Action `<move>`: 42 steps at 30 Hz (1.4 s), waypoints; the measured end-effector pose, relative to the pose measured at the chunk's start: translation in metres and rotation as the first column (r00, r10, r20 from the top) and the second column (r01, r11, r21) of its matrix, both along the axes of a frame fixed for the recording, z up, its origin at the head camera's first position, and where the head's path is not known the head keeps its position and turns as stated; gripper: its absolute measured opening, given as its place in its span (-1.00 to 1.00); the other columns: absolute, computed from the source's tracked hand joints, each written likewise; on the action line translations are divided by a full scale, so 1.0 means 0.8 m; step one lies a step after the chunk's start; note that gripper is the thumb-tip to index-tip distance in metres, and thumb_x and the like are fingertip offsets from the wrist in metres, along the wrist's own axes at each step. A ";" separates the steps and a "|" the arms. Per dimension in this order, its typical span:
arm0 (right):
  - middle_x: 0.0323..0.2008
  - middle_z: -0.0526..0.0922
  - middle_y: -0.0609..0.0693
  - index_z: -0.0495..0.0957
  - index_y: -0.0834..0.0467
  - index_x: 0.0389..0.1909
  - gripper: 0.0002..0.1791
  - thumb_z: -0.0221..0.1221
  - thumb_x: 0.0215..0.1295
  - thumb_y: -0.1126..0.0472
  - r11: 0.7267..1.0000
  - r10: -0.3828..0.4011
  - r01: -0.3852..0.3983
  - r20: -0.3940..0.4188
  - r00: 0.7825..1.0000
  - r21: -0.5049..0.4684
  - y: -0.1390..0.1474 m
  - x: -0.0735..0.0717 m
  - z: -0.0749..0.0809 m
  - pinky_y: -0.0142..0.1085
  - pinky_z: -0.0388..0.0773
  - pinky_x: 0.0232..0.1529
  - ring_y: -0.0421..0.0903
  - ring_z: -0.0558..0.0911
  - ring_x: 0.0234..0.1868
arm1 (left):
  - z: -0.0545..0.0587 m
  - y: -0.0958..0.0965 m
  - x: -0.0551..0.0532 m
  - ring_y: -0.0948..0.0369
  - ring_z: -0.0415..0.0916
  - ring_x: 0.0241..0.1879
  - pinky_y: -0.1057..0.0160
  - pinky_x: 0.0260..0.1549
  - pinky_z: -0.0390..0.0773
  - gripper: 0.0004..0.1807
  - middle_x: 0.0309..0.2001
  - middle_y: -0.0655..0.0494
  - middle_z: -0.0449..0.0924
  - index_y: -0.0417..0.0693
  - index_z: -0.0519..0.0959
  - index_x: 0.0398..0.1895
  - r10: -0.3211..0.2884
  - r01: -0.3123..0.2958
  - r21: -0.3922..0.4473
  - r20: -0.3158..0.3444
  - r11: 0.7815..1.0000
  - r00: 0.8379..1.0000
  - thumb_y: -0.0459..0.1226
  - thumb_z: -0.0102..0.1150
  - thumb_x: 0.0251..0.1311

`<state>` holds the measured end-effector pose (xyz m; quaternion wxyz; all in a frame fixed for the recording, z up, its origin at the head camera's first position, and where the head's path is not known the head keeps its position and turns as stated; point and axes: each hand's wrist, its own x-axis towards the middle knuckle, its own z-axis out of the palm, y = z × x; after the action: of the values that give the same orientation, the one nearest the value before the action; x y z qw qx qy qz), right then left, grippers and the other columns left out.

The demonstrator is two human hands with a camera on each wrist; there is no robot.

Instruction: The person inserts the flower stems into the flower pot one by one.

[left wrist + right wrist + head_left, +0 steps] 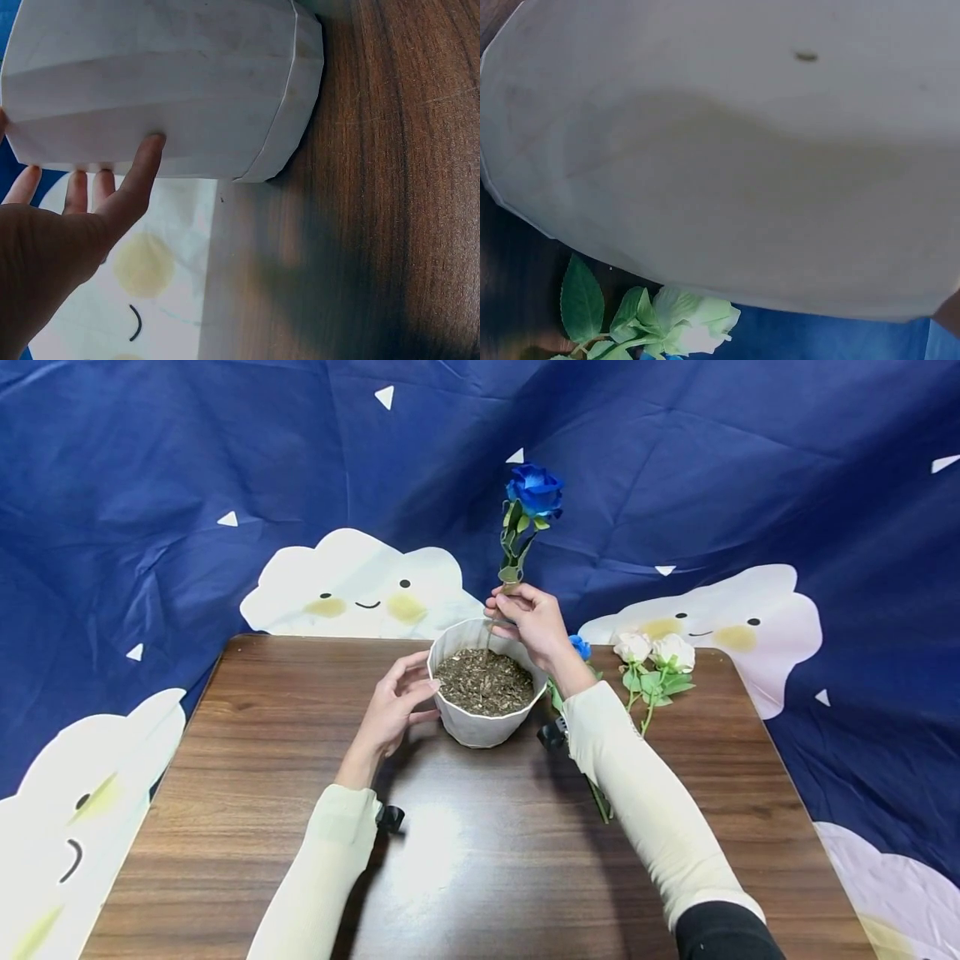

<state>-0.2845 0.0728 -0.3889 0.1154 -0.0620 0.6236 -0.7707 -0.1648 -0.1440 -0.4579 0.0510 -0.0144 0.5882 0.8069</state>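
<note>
A white faceted pot (480, 731) filled with dark soil (487, 683) stands near the middle of the table. Above it, my right hand (531, 620) pinches the stem of a blue rose (534, 492); the rose is upright and its stem reaches down to the soil. In the right wrist view the pot's wall (727, 187) fills most of the picture, and only a sliver of the hand shows at the right edge. My left hand (392, 706) rests its fingertips against the pot's left side, fingers spread, as the left wrist view shows on the pot's wall (187, 97).
White roses (652, 650) with green leaves lie on the table (720, 793) right of the pot. Another blue rose (580, 647) lies partly hidden behind my right forearm. A blue cloth (420, 460) with cloud prints hangs behind the table.
</note>
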 end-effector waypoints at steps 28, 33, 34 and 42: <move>-0.25 0.69 0.31 0.56 0.52 -0.20 -0.77 0.11 0.50 0.36 0.962 0.082 -0.038 -0.154 0.985 0.270 -0.021 0.007 -0.021 -0.11 0.75 -0.24 0.25 0.69 -0.12 | 0.001 0.000 0.000 0.00 0.48 0.08 -0.25 0.01 0.62 -0.37 0.30 -0.30 0.33 -0.11 0.33 0.45 0.001 -0.001 -0.002 0.006 1.000 1.000 -0.46 0.17 0.31; -0.30 0.67 0.26 0.55 0.52 -0.22 -0.77 0.12 0.49 0.36 0.965 0.075 -0.031 -0.164 0.984 0.261 -0.020 0.009 -0.022 -0.01 0.73 -0.20 0.16 0.69 -0.20 | 0.003 0.001 0.000 0.02 0.48 0.09 -0.22 0.01 0.63 -0.37 0.30 -0.30 0.33 -0.11 0.32 0.46 0.000 0.000 -0.010 0.004 1.000 1.000 -0.45 0.17 0.32; -0.31 0.67 0.26 0.55 0.51 -0.22 -0.77 0.12 0.49 0.35 0.965 0.074 -0.030 -0.161 0.984 0.260 -0.020 0.009 -0.023 -0.01 0.74 -0.20 0.14 0.68 -0.20 | 0.003 0.001 0.000 0.02 0.48 0.09 -0.21 0.01 0.63 -0.37 0.30 -0.30 0.33 -0.11 0.32 0.46 0.000 0.000 -0.012 0.003 1.000 1.000 -0.44 0.17 0.33; -0.22 0.70 0.28 0.57 0.45 -0.09 -0.81 0.13 0.48 0.36 0.958 0.036 -0.006 -0.102 0.994 0.285 -0.019 0.010 -0.019 -0.09 0.75 -0.23 0.08 0.71 -0.16 | 0.002 0.001 0.001 0.02 0.49 0.08 -0.27 0.02 0.60 -0.38 0.28 -0.27 0.35 -0.10 0.33 0.45 0.006 -0.006 -0.008 0.006 1.000 1.000 -0.45 0.18 0.32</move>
<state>-0.2762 0.0573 -0.4044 0.0979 -0.0923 0.7325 -0.6673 -0.1639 -0.1434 -0.4566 0.0502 -0.0187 0.5911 0.8048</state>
